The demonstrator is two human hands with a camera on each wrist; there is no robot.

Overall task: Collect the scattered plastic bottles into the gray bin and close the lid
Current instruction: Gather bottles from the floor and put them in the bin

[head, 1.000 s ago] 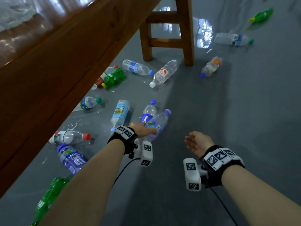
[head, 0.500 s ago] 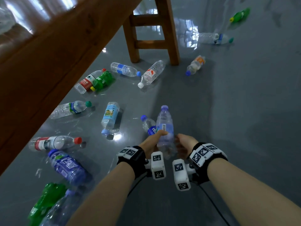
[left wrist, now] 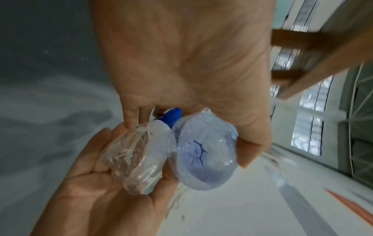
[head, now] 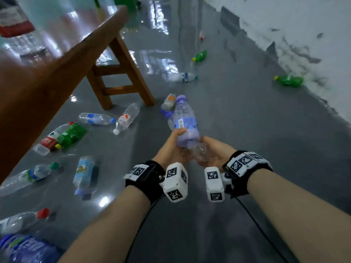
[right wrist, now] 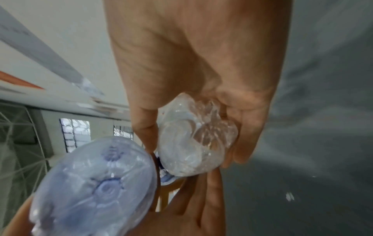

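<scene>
The wooden table is filling the left of the head view, and the gray floor beside and under it is lying strewn with bottles, 2 green ones sitting well apart near the far wall. The gray bin is not showing in any view, so its lid and contents cannot be told.

The left hand is curling its thumb and fingers around the lower body of the purple-tinted bottle, whose cap is pointing away from the person. The right hand is cupping the base of a smaller clear bottle with a blue cap, fingers half curled under it. The 2 bottles are touching side by side.

The likely step is gathering an armful before carrying it to the bin. The risk I judge greatest: both bottles are thin, light and slick, and the clear one is resting in a loose cup, so reaching for a third could be letting it slip. Both bottles look empty, though the purple tint is making that hard to confirm.
</scene>
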